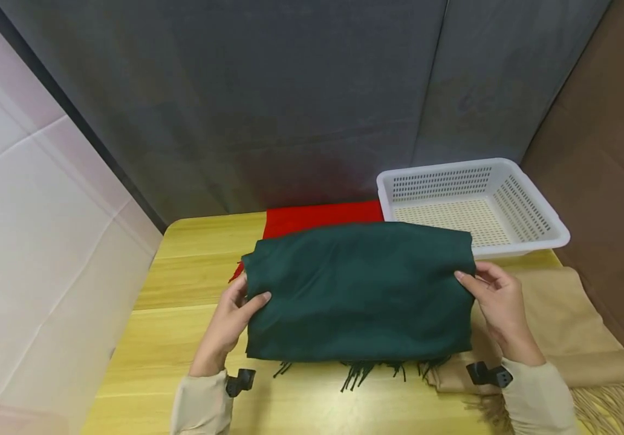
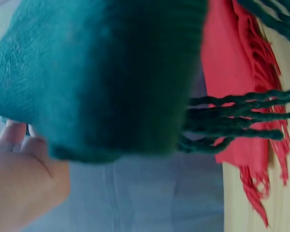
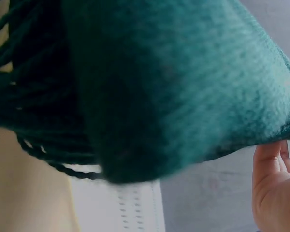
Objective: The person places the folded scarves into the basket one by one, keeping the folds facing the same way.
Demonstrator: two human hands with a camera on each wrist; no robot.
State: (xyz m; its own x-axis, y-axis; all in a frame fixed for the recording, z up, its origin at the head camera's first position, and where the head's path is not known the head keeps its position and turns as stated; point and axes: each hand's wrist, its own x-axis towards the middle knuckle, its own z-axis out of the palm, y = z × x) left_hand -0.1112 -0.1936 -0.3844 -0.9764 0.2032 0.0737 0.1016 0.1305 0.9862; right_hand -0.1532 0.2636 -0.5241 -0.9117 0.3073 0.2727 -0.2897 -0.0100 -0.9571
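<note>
A folded dark green scarf (image 1: 361, 290) with twisted fringe spans the space between my two hands in the head view. My left hand (image 1: 230, 320) pinches its left edge, thumb on the near face and the other fingers behind. At the opposite edge my right hand (image 1: 499, 305) pinches it the same way. Dark fringe strands hang below the lower fold. In the left wrist view the scarf (image 2: 101, 77) fills the upper part, its fringe overlapping a red cloth. The right wrist view shows the scarf (image 3: 183, 87) close up, with the right fingers (image 3: 270, 159) at its edge.
A folded red scarf (image 1: 323, 216) lies at the back of the wooden table (image 1: 181, 338), partly hidden by the green one. Beside it at the back right stands a white perforated basket (image 1: 535, 248). A beige fringed scarf (image 1: 562, 326) lies on the right side.
</note>
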